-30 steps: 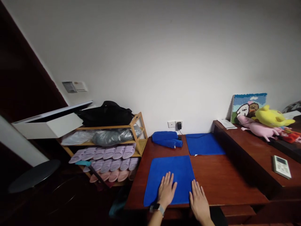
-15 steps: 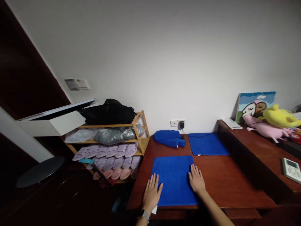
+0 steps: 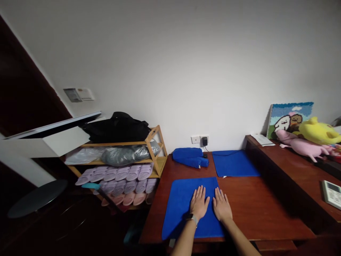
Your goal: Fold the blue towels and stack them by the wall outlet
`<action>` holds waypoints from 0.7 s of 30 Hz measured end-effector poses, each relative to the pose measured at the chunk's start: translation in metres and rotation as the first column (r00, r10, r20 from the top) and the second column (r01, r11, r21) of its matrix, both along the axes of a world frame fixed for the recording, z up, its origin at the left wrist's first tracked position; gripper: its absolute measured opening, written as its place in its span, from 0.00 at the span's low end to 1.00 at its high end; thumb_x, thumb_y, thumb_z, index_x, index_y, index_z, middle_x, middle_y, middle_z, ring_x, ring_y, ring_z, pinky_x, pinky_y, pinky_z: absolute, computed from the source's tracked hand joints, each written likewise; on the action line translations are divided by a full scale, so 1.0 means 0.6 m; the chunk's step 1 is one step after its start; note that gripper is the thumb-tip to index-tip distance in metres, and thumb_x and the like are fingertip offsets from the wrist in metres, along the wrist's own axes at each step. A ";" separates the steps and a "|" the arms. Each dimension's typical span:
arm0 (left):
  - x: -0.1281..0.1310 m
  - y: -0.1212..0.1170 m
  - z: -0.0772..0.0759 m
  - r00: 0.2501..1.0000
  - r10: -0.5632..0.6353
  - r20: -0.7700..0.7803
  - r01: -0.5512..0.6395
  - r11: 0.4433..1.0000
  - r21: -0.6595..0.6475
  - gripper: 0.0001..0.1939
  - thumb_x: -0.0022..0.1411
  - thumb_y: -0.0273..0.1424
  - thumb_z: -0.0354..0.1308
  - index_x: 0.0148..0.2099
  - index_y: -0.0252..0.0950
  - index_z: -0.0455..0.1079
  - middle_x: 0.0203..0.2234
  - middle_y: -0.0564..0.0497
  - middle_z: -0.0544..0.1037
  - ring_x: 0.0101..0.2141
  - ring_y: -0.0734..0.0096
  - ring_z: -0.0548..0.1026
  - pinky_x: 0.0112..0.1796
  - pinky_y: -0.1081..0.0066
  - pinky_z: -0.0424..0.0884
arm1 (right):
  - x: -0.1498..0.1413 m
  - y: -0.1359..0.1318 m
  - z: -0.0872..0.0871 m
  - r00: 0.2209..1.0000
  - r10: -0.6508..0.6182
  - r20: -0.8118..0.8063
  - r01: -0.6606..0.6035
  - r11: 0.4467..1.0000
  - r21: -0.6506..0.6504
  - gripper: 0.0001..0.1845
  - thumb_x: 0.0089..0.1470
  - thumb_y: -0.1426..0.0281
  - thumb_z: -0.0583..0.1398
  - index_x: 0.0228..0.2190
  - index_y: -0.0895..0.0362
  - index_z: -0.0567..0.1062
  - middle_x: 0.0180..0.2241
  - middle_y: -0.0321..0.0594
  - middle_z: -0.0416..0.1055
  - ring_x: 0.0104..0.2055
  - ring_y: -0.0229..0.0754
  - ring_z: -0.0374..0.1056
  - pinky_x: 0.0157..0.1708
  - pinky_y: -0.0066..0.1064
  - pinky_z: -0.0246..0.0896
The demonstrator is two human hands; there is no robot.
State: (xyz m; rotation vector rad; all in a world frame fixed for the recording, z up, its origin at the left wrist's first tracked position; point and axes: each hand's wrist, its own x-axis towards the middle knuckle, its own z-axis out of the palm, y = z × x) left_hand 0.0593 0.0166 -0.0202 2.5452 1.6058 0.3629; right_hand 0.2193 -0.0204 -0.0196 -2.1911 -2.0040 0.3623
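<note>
A blue cloth (image 3: 181, 199) lies spread flat near the front edge of the wooden table (image 3: 255, 206), with a white tag at its front left. My left hand (image 3: 199, 204) rests flat on the cloth, right of its middle, fingers stretched out; a watch is on that wrist. Beside it, my right hand (image 3: 222, 207) lies palm down over the cloth's right edge, fingers extended. Neither hand grips anything. Farther back lie a second flat blue cloth (image 3: 234, 163) and a folded blue bundle (image 3: 188, 154).
Left of the table stands a wooden shoe rack (image 3: 160, 153) holding several slippers (image 3: 122, 173), with a black bag (image 3: 117, 128) on top. A black plug (image 3: 205, 141) sits in the wall socket. Plush toys (image 3: 303, 142) and a white remote (image 3: 333, 193) lie on the raised ledge at right.
My left hand went to the cloth's left edge, then came back right to beside my right hand. My right hand moved up along the right edge, then slightly back down.
</note>
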 end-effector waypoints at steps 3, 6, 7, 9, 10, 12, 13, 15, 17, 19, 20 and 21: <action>-0.063 0.011 -0.002 0.995 0.090 -0.038 -0.091 0.995 -0.049 0.36 0.74 0.52 0.33 0.75 0.37 0.48 0.73 0.45 0.51 0.72 0.60 0.49 0.69 0.53 0.50 | -0.001 0.001 -0.001 1.000 -0.007 0.009 0.007 1.000 -0.002 0.37 0.67 0.60 0.35 0.71 0.63 0.45 0.74 0.38 0.40 0.76 0.45 0.35 0.72 0.41 0.29; -0.164 0.011 0.001 0.973 0.215 -0.088 -0.218 0.975 -0.033 0.38 0.73 0.53 0.34 0.75 0.36 0.48 0.73 0.44 0.49 0.72 0.59 0.48 0.69 0.52 0.49 | -0.003 0.000 -0.003 1.000 -0.015 0.009 0.015 1.000 0.000 0.37 0.67 0.59 0.35 0.71 0.63 0.45 0.74 0.37 0.39 0.76 0.45 0.34 0.72 0.41 0.29; -0.192 0.010 0.001 0.963 0.248 -0.102 -0.251 0.968 -0.018 0.38 0.73 0.53 0.34 0.75 0.36 0.48 0.73 0.44 0.49 0.72 0.59 0.48 0.69 0.52 0.49 | -0.003 0.000 -0.004 1.000 -0.017 0.008 0.017 1.000 0.000 0.37 0.67 0.59 0.35 0.71 0.62 0.45 0.74 0.36 0.39 0.76 0.45 0.34 0.72 0.41 0.29; -0.232 0.007 -0.002 0.952 0.282 -0.119 -0.282 0.959 0.018 0.38 0.73 0.53 0.35 0.75 0.35 0.48 0.73 0.43 0.49 0.72 0.59 0.49 0.69 0.53 0.50 | -0.004 -0.001 -0.007 1.000 -0.018 0.010 0.018 1.000 -0.002 0.37 0.67 0.59 0.35 0.71 0.63 0.45 0.74 0.37 0.39 0.76 0.45 0.34 0.72 0.41 0.30; -0.244 0.006 -0.005 0.951 0.283 -0.121 -0.281 0.959 0.036 0.39 0.73 0.54 0.35 0.75 0.35 0.48 0.73 0.43 0.49 0.72 0.59 0.49 0.69 0.53 0.50 | -0.004 -0.001 -0.009 1.000 -0.020 0.010 0.021 1.000 -0.004 0.37 0.67 0.59 0.36 0.71 0.63 0.46 0.74 0.37 0.39 0.76 0.45 0.35 0.72 0.42 0.30; -0.252 0.006 -0.013 0.954 0.273 -0.120 -0.267 0.962 0.065 0.39 0.73 0.54 0.34 0.75 0.35 0.49 0.73 0.43 0.50 0.71 0.59 0.49 0.69 0.54 0.51 | -0.003 0.004 -0.009 0.999 -0.033 0.005 0.033 0.999 -0.006 0.37 0.67 0.59 0.36 0.71 0.62 0.47 0.74 0.38 0.41 0.75 0.46 0.37 0.72 0.43 0.32; -0.251 0.007 -0.017 0.956 0.270 -0.118 -0.263 0.962 0.078 0.39 0.73 0.54 0.34 0.75 0.35 0.49 0.73 0.43 0.50 0.71 0.58 0.49 0.69 0.54 0.51 | -0.002 0.009 -0.006 0.999 -0.038 -0.001 0.038 0.999 0.000 0.37 0.67 0.59 0.36 0.71 0.61 0.48 0.74 0.38 0.42 0.75 0.46 0.38 0.72 0.43 0.33; -0.249 0.010 -0.024 0.956 0.270 -0.111 -0.260 0.961 0.099 0.39 0.73 0.55 0.35 0.75 0.35 0.49 0.73 0.42 0.50 0.71 0.58 0.50 0.68 0.53 0.52 | 0.001 0.026 0.004 0.999 -0.040 -0.012 0.041 0.999 0.021 0.36 0.67 0.59 0.36 0.71 0.59 0.48 0.74 0.37 0.42 0.75 0.46 0.38 0.72 0.44 0.33; -0.247 0.013 -0.031 0.957 0.270 -0.103 -0.258 0.960 0.113 0.39 0.73 0.55 0.36 0.75 0.36 0.49 0.73 0.42 0.51 0.71 0.58 0.50 0.68 0.52 0.52 | 0.005 0.051 0.020 0.999 -0.028 -0.019 0.028 0.999 0.029 0.36 0.68 0.59 0.36 0.72 0.57 0.47 0.74 0.35 0.40 0.76 0.46 0.36 0.72 0.44 0.32; -0.248 0.016 -0.037 0.958 0.268 -0.100 -0.255 0.959 0.123 0.39 0.73 0.54 0.36 0.75 0.36 0.48 0.73 0.42 0.51 0.71 0.57 0.50 0.68 0.52 0.52 | 0.009 0.078 0.034 1.000 -0.010 -0.021 0.010 1.000 0.005 0.36 0.68 0.59 0.35 0.72 0.58 0.46 0.74 0.34 0.39 0.76 0.44 0.35 0.72 0.42 0.30; -0.249 0.017 -0.040 0.959 0.267 -0.101 -0.253 0.959 0.127 0.38 0.73 0.54 0.36 0.75 0.36 0.48 0.73 0.42 0.51 0.71 0.57 0.51 0.68 0.51 0.52 | 0.011 0.091 0.038 1.000 -0.001 -0.022 0.001 1.000 -0.013 0.36 0.68 0.60 0.35 0.72 0.58 0.45 0.74 0.35 0.39 0.76 0.44 0.34 0.72 0.41 0.30; -0.251 0.017 -0.043 0.959 0.265 -0.104 -0.251 0.959 0.131 0.38 0.73 0.53 0.37 0.75 0.37 0.47 0.73 0.42 0.51 0.71 0.57 0.51 0.68 0.51 0.53 | 0.012 0.101 0.039 1.000 0.007 -0.023 -0.007 1.000 -0.025 0.36 0.68 0.60 0.36 0.72 0.59 0.45 0.74 0.35 0.39 0.76 0.43 0.34 0.72 0.40 0.29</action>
